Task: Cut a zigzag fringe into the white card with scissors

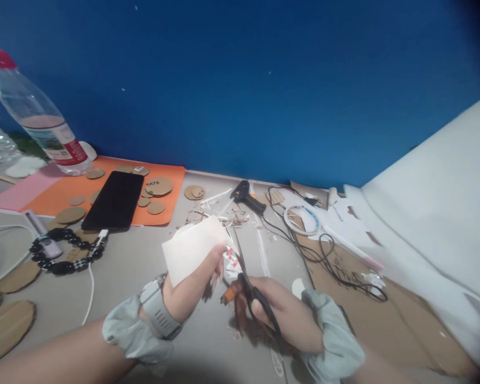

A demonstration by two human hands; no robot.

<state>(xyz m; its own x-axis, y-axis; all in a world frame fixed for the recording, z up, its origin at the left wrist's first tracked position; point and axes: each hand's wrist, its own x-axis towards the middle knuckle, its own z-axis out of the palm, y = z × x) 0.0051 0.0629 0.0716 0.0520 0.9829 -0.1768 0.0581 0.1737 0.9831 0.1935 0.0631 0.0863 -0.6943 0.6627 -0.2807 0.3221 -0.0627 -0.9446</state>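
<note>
My left hand point(196, 282) grips a piece of white paper point(196, 245) with the thumb lying over its lower right part. In my right hand point(276, 309) is a pair of black-handled scissors point(246, 285), thumb and fingers in the loops. Its blades point up and away from me, close to the paper's right edge; whether they touch it I cannot tell. Below the blades lie small white scraps with red print point(232, 260). Something orange point(229, 294) shows by the right fingers.
Ahead lies a black glue gun point(248, 197) amid trimmings, its black cable point(324, 256) running right over cardboard point(368, 320). At left are a phone point(114, 200) on orange paper point(172, 184), cardboard discs point(8, 330), a black bead bracelet point(60, 266) and a plastic bottle point(44, 117).
</note>
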